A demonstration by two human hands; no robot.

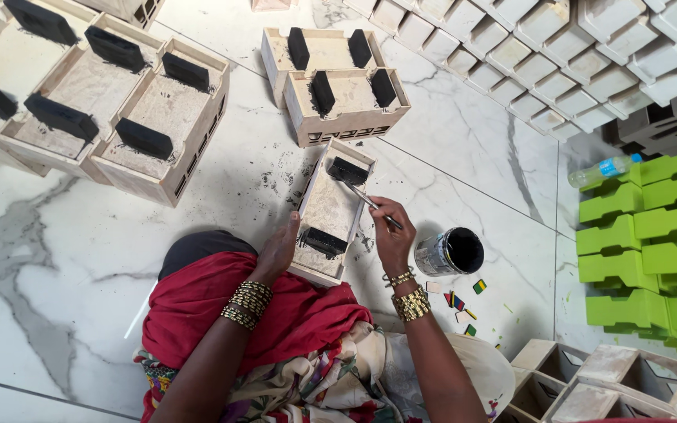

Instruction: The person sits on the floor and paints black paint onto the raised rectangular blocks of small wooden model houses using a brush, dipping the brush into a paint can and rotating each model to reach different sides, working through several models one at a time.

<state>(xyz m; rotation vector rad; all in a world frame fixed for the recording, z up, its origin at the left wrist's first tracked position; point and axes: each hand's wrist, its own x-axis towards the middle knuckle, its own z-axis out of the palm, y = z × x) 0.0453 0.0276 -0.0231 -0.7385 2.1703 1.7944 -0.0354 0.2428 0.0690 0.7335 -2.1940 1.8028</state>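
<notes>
A pale wooden tray-like box (pixel 331 210) lies on the marble floor in front of me, with two raised blocks inside painted black. My left hand (pixel 277 249) grips the box's near left edge and steadies it. My right hand (pixel 392 235) holds a thin paintbrush (pixel 362 194); its tip rests at the far black block (pixel 347 170). The near black block (pixel 323 241) sits close to my left hand. Both wrists wear gold bangles.
An open tin of black paint (pixel 450 252) stands right of my right hand, with small coloured chips (pixel 464 301) beside it. Painted boxes (pixel 342 82) lie ahead and at far left (pixel 119 110). Unpainted boxes (pixel 558 63) and green ones (pixel 652 235) are stacked at right, plus a plastic bottle (pixel 605 168).
</notes>
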